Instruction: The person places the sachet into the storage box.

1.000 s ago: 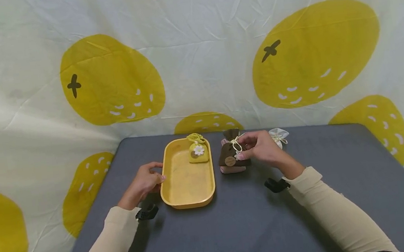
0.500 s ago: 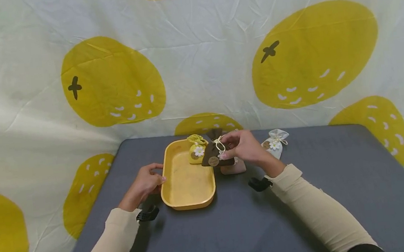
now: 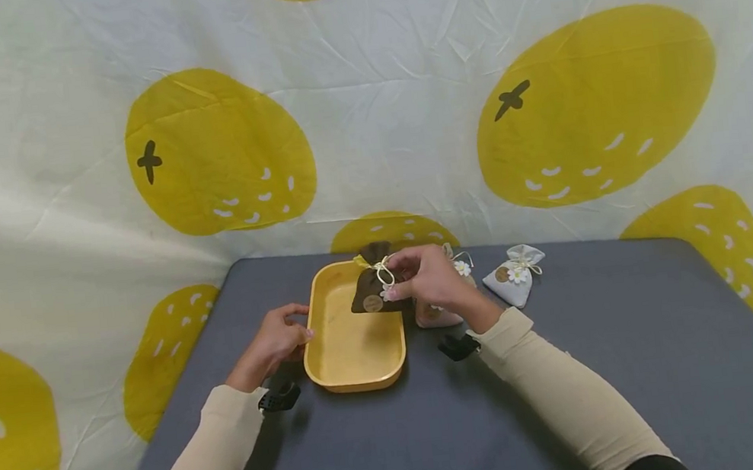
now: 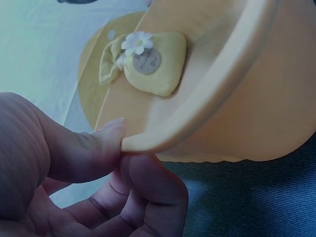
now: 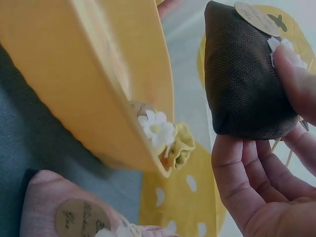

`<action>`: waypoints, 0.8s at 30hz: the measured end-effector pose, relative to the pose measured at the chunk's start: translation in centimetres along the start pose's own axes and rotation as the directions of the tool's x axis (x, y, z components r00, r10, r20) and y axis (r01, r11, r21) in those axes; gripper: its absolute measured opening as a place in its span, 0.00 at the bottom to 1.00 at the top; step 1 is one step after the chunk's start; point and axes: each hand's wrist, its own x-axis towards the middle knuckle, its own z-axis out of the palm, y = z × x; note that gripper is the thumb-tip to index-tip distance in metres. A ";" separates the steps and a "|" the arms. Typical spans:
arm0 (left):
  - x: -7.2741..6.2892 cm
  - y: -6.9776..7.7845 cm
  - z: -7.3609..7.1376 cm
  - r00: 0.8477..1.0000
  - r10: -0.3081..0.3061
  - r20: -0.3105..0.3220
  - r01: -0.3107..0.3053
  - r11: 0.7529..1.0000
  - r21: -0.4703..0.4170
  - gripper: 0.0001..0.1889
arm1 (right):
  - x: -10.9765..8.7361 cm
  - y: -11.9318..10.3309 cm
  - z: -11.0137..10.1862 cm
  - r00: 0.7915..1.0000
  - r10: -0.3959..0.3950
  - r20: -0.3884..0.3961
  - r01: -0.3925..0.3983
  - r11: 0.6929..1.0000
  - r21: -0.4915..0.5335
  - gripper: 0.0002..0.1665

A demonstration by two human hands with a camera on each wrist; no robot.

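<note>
My left hand (image 3: 279, 341) pinches the left rim of a yellow plastic tray (image 3: 355, 363), thumb above and fingers below in the left wrist view. Over the tray's far right part, my right hand (image 3: 431, 279) holds a dark brown drawstring pouch (image 3: 365, 290) between thumb and fingers; it has a round tag and a white flower. A small yellow drawstring pouch (image 4: 173, 59) lies inside the tray, mostly hidden behind the brown one in the head view. The right wrist view shows the brown pouch held apart from the tray wall.
A pink drawstring pouch (image 5: 44, 202) lies just right of the tray, partly behind my right hand. Farther right is a white pouch (image 3: 512, 293) with a flower. Behind the grey-covered table (image 3: 399, 447) hangs a fruit-print cloth (image 3: 393, 133).
My right hand has carried the brown pouch left, from above the pink pouch to over the tray, uncovering the white pouch. The left hand stays on the tray's rim.
</note>
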 end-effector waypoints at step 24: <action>-0.2 0.2 0.0 1.000 -0.005 0.004 0.005 1.000 -0.012 0.25 | 4.1 -1.3 2.6 0.998 -0.041 0.054 0.041 0.999 -0.008 0.24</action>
